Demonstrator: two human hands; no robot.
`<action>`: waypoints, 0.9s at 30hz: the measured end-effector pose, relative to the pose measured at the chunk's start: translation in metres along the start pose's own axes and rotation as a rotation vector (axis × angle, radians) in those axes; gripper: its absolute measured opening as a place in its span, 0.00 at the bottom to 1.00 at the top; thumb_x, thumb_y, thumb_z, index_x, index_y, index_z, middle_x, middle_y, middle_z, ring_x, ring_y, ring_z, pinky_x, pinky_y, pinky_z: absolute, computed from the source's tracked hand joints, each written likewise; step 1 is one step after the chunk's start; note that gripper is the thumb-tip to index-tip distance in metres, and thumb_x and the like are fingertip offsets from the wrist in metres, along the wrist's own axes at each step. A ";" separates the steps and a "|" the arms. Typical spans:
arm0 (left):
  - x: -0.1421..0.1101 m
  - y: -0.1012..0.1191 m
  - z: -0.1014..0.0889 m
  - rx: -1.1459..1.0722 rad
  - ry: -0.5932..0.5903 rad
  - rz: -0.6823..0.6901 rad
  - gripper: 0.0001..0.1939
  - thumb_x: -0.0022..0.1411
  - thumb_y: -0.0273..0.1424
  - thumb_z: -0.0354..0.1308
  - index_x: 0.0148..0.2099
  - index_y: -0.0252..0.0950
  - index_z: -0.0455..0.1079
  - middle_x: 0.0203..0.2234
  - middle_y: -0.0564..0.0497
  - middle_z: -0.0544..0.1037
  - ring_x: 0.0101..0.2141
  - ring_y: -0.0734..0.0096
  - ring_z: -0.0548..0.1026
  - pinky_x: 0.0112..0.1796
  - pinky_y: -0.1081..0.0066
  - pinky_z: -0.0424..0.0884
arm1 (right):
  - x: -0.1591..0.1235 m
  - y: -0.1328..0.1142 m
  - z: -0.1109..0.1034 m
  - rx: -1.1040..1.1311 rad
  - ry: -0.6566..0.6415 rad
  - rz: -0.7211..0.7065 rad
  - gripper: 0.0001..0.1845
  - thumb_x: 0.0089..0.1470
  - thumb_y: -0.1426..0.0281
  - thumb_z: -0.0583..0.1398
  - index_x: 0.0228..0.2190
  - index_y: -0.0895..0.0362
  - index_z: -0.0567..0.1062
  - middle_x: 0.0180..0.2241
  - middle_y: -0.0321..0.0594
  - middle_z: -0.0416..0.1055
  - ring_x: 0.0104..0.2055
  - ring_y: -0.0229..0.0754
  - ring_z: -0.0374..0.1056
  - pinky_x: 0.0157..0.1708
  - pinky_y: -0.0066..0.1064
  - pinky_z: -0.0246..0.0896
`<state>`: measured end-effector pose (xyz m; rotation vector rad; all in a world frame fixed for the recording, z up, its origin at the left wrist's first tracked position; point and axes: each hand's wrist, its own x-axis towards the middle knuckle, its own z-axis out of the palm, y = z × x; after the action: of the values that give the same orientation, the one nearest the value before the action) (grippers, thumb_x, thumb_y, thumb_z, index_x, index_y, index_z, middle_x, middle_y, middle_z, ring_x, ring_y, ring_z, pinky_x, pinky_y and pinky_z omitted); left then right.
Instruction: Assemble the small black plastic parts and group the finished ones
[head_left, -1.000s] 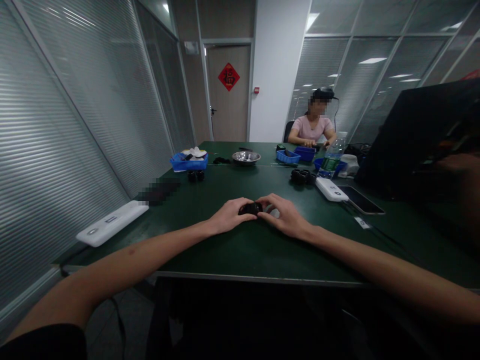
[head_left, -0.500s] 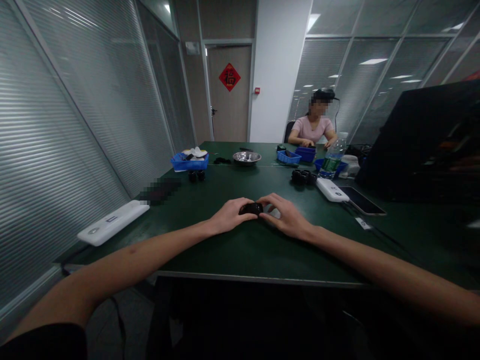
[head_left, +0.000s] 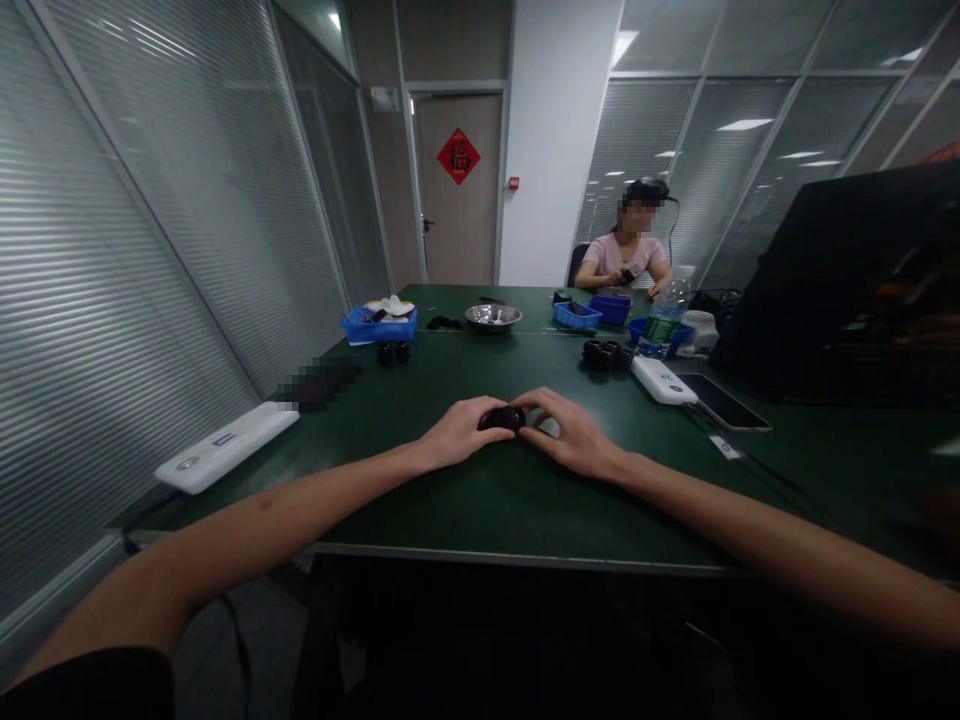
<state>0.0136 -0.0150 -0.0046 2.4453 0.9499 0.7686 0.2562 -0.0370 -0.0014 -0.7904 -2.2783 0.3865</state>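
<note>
Black and glossy at the middle of the green tabletop [head_left: 450,510]: holds a small black object [head_left: 501,419] in the left hand [head_left: 459,433], with the thumb in front and fingers behind, and pinches the object's right end between the thumb and fingers of the right hand [head_left: 574,435]. Brings both hands close together, clamped on the same object from opposite sides; cannot tell its exact kind, or whether it touches the tabletop. Shows a pale patch inside the curve of the right hand, too unclear to name. Farther out on the left, has a white power bank [head_left: 229,450], a pair of black round parts [head_left: 393,352] and a filled blue basket [head_left: 375,330]. Toward the far middle, has a steel bowl [head_left: 493,318]. On the right, has a cluster of black parts [head_left: 607,354] near a bottle [head_left: 661,325], with a phone [head_left: 724,401] closer in. Seats a person [head_left: 625,258] in pink across the tabletop.
</note>
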 end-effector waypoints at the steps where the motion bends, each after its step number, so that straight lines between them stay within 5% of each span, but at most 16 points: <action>1: 0.000 0.000 0.000 -0.002 0.002 -0.004 0.21 0.68 0.43 0.61 0.57 0.35 0.73 0.44 0.46 0.78 0.40 0.63 0.74 0.41 0.66 0.68 | 0.000 0.000 0.000 -0.005 0.020 0.017 0.18 0.64 0.64 0.62 0.54 0.53 0.71 0.51 0.46 0.71 0.47 0.48 0.73 0.44 0.43 0.75; 6: 0.000 -0.001 0.000 -0.014 0.004 0.010 0.22 0.67 0.43 0.62 0.56 0.35 0.73 0.46 0.46 0.78 0.41 0.63 0.74 0.42 0.66 0.68 | 0.000 -0.001 -0.001 -0.062 0.031 0.094 0.15 0.65 0.62 0.62 0.50 0.55 0.73 0.44 0.45 0.75 0.41 0.48 0.74 0.42 0.44 0.74; 11: -0.001 -0.003 0.001 -0.001 0.004 0.023 0.21 0.68 0.43 0.61 0.56 0.35 0.73 0.44 0.46 0.78 0.41 0.63 0.74 0.41 0.67 0.67 | 0.000 -0.001 -0.002 -0.014 -0.006 -0.001 0.15 0.64 0.65 0.61 0.51 0.54 0.72 0.50 0.46 0.72 0.46 0.47 0.73 0.44 0.41 0.74; 18: 0.000 -0.001 0.000 0.009 0.005 0.009 0.21 0.67 0.42 0.62 0.56 0.35 0.73 0.46 0.46 0.78 0.42 0.63 0.75 0.42 0.67 0.68 | 0.000 0.003 0.001 -0.062 0.020 0.092 0.16 0.65 0.61 0.62 0.51 0.55 0.73 0.44 0.44 0.75 0.40 0.47 0.74 0.42 0.42 0.74; 24: 0.000 -0.003 0.001 0.021 0.003 0.016 0.21 0.68 0.42 0.61 0.57 0.35 0.73 0.44 0.46 0.78 0.40 0.63 0.74 0.41 0.67 0.68 | 0.000 0.000 -0.001 -0.023 0.005 -0.037 0.15 0.64 0.67 0.62 0.52 0.54 0.72 0.50 0.46 0.72 0.45 0.47 0.73 0.45 0.40 0.74; 27: 0.000 -0.003 0.001 0.010 0.006 0.013 0.21 0.68 0.42 0.61 0.57 0.35 0.72 0.45 0.46 0.79 0.41 0.63 0.75 0.41 0.67 0.68 | 0.000 0.001 0.000 -0.032 0.042 0.013 0.18 0.64 0.63 0.63 0.53 0.53 0.72 0.49 0.46 0.73 0.46 0.47 0.74 0.45 0.41 0.74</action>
<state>0.0134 -0.0132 -0.0071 2.4618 0.9426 0.7778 0.2567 -0.0363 -0.0016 -0.8229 -2.2461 0.3372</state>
